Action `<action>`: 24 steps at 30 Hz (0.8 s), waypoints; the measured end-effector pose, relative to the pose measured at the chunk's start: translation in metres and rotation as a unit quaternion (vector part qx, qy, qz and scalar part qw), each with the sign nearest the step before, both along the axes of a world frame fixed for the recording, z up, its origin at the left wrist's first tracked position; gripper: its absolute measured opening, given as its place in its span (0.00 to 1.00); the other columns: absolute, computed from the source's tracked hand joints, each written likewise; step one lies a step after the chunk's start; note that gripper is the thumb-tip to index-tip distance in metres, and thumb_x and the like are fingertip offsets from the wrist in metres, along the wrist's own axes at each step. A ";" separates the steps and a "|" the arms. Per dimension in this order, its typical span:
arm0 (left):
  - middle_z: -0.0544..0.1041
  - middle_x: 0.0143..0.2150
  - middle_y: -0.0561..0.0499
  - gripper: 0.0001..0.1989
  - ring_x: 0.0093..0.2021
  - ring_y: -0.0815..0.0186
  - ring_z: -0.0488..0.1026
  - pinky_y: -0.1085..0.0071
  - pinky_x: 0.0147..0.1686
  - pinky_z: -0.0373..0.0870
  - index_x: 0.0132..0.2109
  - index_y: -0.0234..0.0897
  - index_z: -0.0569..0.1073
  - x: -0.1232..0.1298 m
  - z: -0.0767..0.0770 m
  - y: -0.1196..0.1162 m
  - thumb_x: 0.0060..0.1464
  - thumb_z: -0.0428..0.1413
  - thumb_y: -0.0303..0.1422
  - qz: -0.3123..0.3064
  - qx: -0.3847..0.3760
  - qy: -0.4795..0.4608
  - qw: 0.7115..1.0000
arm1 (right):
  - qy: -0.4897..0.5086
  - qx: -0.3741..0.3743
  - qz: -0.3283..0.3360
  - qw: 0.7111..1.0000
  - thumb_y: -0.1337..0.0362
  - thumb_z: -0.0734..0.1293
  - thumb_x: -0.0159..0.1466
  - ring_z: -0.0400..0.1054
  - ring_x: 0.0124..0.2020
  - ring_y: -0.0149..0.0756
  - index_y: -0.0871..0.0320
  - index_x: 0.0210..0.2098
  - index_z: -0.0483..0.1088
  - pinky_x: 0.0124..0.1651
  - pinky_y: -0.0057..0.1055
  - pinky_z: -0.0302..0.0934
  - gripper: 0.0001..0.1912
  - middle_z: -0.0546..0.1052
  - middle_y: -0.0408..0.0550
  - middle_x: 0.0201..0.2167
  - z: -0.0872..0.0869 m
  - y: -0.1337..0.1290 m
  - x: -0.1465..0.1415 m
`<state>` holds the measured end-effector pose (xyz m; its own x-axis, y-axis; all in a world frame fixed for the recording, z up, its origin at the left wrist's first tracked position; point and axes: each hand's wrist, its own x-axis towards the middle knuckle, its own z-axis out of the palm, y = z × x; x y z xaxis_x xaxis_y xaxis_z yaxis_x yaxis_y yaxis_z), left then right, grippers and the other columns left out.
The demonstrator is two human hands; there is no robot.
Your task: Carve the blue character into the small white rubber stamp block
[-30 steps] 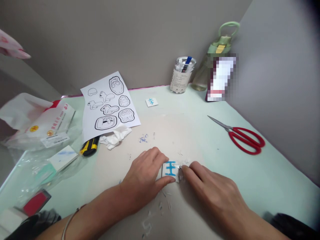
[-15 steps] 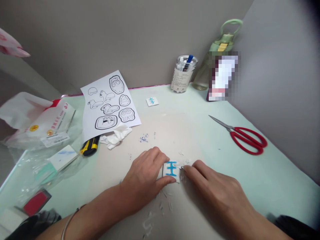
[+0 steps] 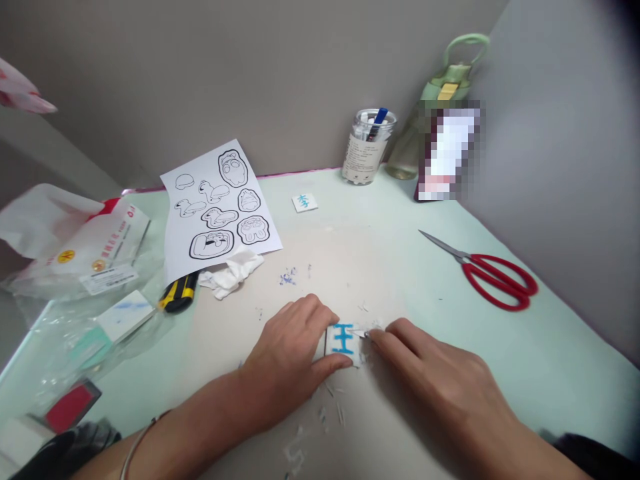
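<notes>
Bracing block (image 3: 343,340), lower centre of frame | left fingers (image 3: 324,317) clamped on its edges | right fingers (image 3: 384,342) pinched together on knife (image 3: 359,333) | best: light, shallow strokes, left thumb (image 3: 335,363) clear

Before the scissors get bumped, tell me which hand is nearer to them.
Right. The right hand is below and left of the red-handled scissors; the left hand is farther left, beyond the white block.
</notes>
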<state>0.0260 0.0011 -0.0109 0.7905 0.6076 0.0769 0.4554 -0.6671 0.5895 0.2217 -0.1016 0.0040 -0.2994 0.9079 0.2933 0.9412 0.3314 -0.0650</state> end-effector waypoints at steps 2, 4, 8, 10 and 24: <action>0.69 0.40 0.49 0.14 0.39 0.59 0.67 0.62 0.38 0.64 0.44 0.37 0.67 0.000 0.000 0.000 0.56 0.60 0.39 -0.001 0.002 -0.001 1.000 | 0.001 0.001 -0.002 1.000 0.76 0.52 0.64 0.60 0.19 0.31 0.60 0.44 0.64 0.18 0.26 0.49 0.15 0.66 0.44 0.27 -0.001 0.000 -0.001; 0.69 0.39 0.50 0.14 0.39 0.60 0.67 0.63 0.38 0.64 0.44 0.37 0.67 0.000 0.001 0.000 0.56 0.60 0.38 -0.001 0.005 0.000 1.000 | 0.003 -0.006 -0.004 1.000 0.77 0.52 0.64 0.60 0.19 0.31 0.60 0.44 0.64 0.19 0.26 0.50 0.15 0.66 0.44 0.27 -0.002 0.000 0.000; 0.69 0.40 0.50 0.15 0.39 0.60 0.67 0.63 0.38 0.64 0.44 0.37 0.67 0.000 0.001 0.001 0.55 0.61 0.40 0.000 0.005 0.001 1.000 | 0.039 -0.065 -0.026 0.997 0.73 0.54 0.67 0.63 0.22 0.31 0.58 0.42 0.66 0.21 0.26 0.52 0.12 0.68 0.44 0.28 -0.005 0.001 0.004; 0.69 0.40 0.50 0.18 0.39 0.59 0.67 0.62 0.39 0.64 0.45 0.37 0.67 0.000 0.000 0.001 0.53 0.62 0.42 -0.004 0.004 0.001 1.000 | 0.089 -0.104 -0.043 0.990 0.68 0.56 0.69 0.64 0.24 0.31 0.56 0.41 0.67 0.24 0.26 0.55 0.09 0.70 0.44 0.30 -0.005 0.003 0.007; 0.72 0.47 0.50 0.17 0.48 0.62 0.69 0.65 0.49 0.66 0.52 0.42 0.65 -0.003 0.004 0.005 0.57 0.58 0.26 -0.044 -0.058 -0.087 0.994 | 0.592 -0.293 -0.161 0.733 0.54 0.65 0.65 0.64 0.18 0.29 0.53 0.50 0.63 0.23 0.26 0.58 0.17 0.69 0.36 0.18 0.023 0.015 0.014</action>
<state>0.0231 0.0064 -0.0067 0.8221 0.5490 0.1510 0.2820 -0.6231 0.7296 0.2361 -0.0870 0.0267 0.1068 0.9498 -0.2940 0.1336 -0.3067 -0.9424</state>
